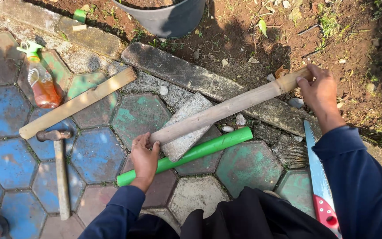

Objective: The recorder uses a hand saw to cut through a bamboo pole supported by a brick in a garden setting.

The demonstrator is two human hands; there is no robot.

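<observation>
i am crouching over painted hexagonal paving [98,155], blue, green and dull red, with bare soil [244,35] beyond a long grey kerb stone [191,75]. a dark round tub [164,17] is standing on the soil, its top cut off by the frame.

i am holding a long pale bamboo pole [226,108] across a flat grey stone block [186,126], which is propping it up. my left hand [144,157] is curling its grip around the near end, and my right hand [319,90] is closing its grip around the far end, by the soil.

a green bamboo length [186,155] is lying just under the pole, partly passing beneath the block. a split bamboo slat [78,102] is lying well to the left, a hammer [60,168] just below it, and an orange bottle with a green cap [40,79] beside that. a handsaw with a red handle [320,186] is lying by my right sleeve, its handle partly cut off by the frame and my arm. something dark at the bottom left corner is too cropped to make out.
</observation>
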